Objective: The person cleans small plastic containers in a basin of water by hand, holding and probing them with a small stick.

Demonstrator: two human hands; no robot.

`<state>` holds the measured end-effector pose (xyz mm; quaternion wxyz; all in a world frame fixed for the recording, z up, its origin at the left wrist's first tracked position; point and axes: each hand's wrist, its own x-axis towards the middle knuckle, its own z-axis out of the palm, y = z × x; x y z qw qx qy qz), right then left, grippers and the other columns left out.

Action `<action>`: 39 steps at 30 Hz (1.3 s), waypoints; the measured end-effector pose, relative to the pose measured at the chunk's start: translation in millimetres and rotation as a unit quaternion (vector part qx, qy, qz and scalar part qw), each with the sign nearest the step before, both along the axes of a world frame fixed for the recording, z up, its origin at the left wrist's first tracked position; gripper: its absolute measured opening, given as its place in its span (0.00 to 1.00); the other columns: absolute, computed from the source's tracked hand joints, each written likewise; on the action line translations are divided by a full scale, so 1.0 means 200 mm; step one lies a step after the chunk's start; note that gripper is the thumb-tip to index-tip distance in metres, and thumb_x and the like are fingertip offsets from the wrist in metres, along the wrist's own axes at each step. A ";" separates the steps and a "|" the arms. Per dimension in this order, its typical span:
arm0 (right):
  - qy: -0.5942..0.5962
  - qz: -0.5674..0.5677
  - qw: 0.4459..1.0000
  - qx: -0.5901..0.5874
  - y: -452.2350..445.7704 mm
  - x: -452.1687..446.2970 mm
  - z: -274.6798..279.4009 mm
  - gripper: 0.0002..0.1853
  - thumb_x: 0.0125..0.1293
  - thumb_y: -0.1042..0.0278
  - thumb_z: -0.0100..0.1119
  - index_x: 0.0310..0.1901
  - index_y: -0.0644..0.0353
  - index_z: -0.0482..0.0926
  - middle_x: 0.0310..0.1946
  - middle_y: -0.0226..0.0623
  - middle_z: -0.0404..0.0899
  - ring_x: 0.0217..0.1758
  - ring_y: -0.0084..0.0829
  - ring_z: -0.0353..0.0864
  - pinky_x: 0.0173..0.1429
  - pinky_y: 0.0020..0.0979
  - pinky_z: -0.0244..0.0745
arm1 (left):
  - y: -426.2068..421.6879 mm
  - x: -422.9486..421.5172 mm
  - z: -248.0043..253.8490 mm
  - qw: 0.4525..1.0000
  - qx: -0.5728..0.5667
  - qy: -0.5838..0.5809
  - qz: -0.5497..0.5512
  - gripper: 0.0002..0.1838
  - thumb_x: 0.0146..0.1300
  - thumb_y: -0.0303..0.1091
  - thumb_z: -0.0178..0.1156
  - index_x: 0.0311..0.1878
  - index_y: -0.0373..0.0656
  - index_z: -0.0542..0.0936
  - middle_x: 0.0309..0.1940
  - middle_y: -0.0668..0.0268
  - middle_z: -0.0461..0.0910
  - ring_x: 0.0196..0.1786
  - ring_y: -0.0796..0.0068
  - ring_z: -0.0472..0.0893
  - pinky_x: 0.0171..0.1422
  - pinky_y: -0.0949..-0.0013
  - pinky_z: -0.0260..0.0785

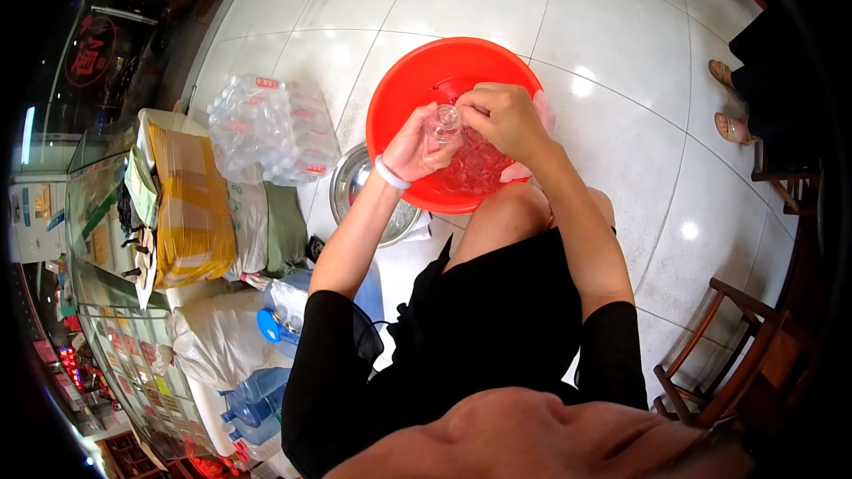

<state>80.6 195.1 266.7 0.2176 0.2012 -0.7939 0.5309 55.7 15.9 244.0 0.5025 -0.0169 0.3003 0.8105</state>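
Note:
My left hand (414,147) is closed around a small clear glass cup (443,122), holding it above a red plastic basin (383,115). Against the cup's right side, the fingers of my right hand (508,117) are pinched together; whatever is between them is too small to make out. Inside the basin lie many see-through pieces (475,168), perhaps in water, too blurred to name. Partly behind my left forearm stands a round metal bowl (341,184) with clear items in it.
Shrink-wrapped clear bottles (271,129) and a yellow-taped carton (191,204) stand at left. Blue water jugs (253,408) lie lower left. A wooden chair (714,350) is at right. Another person's sandaled feet (732,129) show at upper right, on white floor tiles (621,53).

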 end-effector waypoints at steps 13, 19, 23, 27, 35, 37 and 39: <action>-0.004 -0.042 0.999 0.033 0.08 0.00 0.05 0.03 0.50 0.75 0.55 0.26 0.64 0.77 0.17 0.36 0.72 0.19 0.29 0.70 0.24 0.27 0.63 | -0.04 -0.02 -0.04 0.993 -0.024 -0.096 -0.068 0.33 0.60 0.61 0.36 0.36 0.33 0.70 0.12 0.65 0.64 0.05 0.83 0.51 0.08 0.82 0.43; -0.009 0.000 0.999 0.031 0.04 -0.02 0.00 0.03 0.51 0.75 0.55 0.27 0.64 0.77 0.18 0.37 0.73 0.19 0.28 0.70 0.24 0.27 0.64 | -0.05 0.00 -0.04 0.990 0.015 -0.132 -0.041 0.35 0.60 0.62 0.35 0.37 0.31 0.69 0.11 0.61 0.66 0.03 0.81 0.52 0.06 0.81 0.43; -0.038 0.021 0.999 0.009 0.05 -0.01 0.02 0.04 0.52 0.75 0.55 0.28 0.65 0.78 0.19 0.37 0.74 0.20 0.28 0.70 0.25 0.26 0.64 | -0.03 0.02 -0.02 0.987 0.063 -0.143 -0.031 0.35 0.61 0.61 0.34 0.36 0.30 0.68 0.11 0.59 0.67 0.02 0.79 0.52 0.05 0.79 0.43; -0.076 0.048 0.995 -0.045 0.03 0.01 0.05 0.05 0.50 0.72 0.53 0.25 0.64 0.77 0.20 0.40 0.75 0.22 0.35 0.73 0.27 0.31 0.66 | -0.03 0.02 -0.02 0.988 0.065 -0.138 -0.029 0.34 0.61 0.60 0.34 0.35 0.31 0.67 0.10 0.60 0.66 0.02 0.79 0.51 0.05 0.78 0.43; -0.114 0.047 0.990 -0.069 0.07 0.02 0.09 0.06 0.51 0.72 0.53 0.27 0.65 0.77 0.21 0.38 0.76 0.23 0.30 0.74 0.28 0.26 0.66 | -0.03 0.00 -0.02 0.995 0.081 0.051 0.006 0.24 0.61 0.53 0.42 0.47 0.41 0.70 0.23 0.67 0.65 0.19 0.79 0.62 0.21 0.79 0.56; -0.121 0.000 0.983 -0.135 0.09 0.01 0.08 0.05 0.54 0.76 0.54 0.30 0.67 0.78 0.23 0.32 0.77 0.26 0.19 0.72 0.30 0.21 0.66 | -0.04 -0.01 -0.03 0.994 0.093 0.064 0.006 0.24 0.61 0.51 0.43 0.50 0.42 0.69 0.23 0.67 0.65 0.20 0.80 0.62 0.22 0.79 0.56; -0.128 -0.008 0.982 -0.138 0.09 0.01 0.09 0.05 0.55 0.76 0.54 0.30 0.68 0.78 0.23 0.31 0.77 0.26 0.18 0.72 0.31 0.21 0.66 | -0.05 -0.01 -0.05 0.991 0.106 0.076 0.005 0.24 0.61 0.49 0.44 0.53 0.42 0.69 0.22 0.67 0.64 0.21 0.80 0.62 0.24 0.79 0.56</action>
